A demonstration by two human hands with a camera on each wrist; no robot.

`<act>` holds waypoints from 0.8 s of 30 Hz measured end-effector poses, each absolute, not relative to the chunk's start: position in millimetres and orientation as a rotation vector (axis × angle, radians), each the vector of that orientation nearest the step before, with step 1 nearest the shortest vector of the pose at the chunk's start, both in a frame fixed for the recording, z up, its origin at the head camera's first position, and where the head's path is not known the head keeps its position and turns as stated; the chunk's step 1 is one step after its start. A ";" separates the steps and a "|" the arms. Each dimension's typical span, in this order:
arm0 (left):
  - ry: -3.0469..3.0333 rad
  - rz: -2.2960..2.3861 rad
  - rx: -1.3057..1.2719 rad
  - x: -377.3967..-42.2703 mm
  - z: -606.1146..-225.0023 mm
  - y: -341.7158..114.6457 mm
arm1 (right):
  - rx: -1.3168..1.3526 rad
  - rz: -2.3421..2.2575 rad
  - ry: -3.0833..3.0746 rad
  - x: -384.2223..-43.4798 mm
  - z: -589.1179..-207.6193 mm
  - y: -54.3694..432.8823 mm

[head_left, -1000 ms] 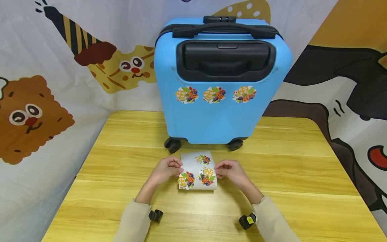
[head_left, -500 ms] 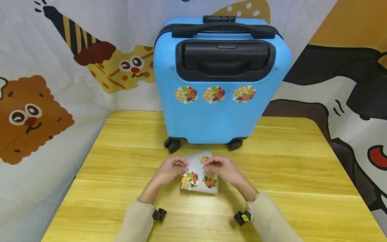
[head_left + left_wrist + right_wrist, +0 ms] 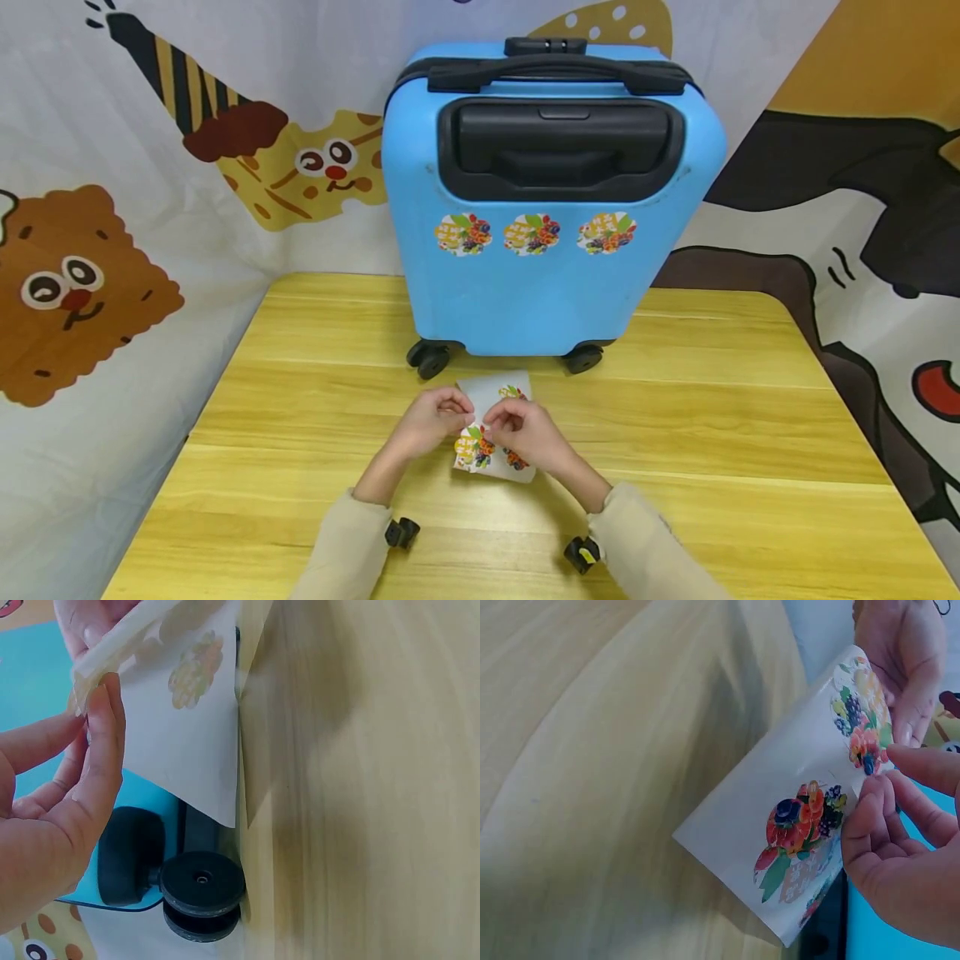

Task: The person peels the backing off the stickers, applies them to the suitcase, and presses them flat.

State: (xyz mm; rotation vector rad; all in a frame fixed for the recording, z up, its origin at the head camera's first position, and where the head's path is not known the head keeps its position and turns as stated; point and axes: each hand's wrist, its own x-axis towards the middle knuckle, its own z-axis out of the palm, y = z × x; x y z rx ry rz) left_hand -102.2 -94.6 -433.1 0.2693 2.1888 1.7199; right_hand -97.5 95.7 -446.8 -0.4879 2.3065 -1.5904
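A white backing sheet (image 3: 487, 388) with printed fruit stickers is held up over the table in front of the suitcase. My left hand (image 3: 431, 423) pinches its left edge between thumb and fingers; in the left wrist view the sheet's pale back (image 3: 180, 742) shows, bent at the pinched edge. My right hand (image 3: 529, 437) has crossed over the sheet. In the right wrist view, its thumb and forefinger pinch at the edge of the upper fruit sticker (image 3: 864, 712), beside the left hand. A second fruit sticker (image 3: 799, 825) lies on the sheet below, partly covered in the head view.
The blue suitcase (image 3: 525, 300) stands upright on the wooden table (image 3: 315, 400), with three fruit stickers (image 3: 531, 234) in a row below its black handle recess. Its black wheels (image 3: 429, 360) are just behind the sheet. A cartoon-printed cloth (image 3: 225, 217) hangs behind.
My right hand has moved from the sheet's right edge leftward across it to the lower-left sticker. My left hand has shifted slightly right, and the sheet has turned and tilted a little.
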 end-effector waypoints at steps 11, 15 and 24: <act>2.209 1.693 0.300 -92.6 -404.0 -91.7 | -0.466 -1.588 2.343 -92.5 -441.5 87.2; 2.192 1.692 0.307 -93.5 -405.5 -92.0 | -0.488 -1.581 2.347 -86.8 -420.6 84.3; 2.181 1.674 0.299 -93.9 -405.2 -91.9 | -0.507 -1.582 2.318 -85.0 -416.2 84.4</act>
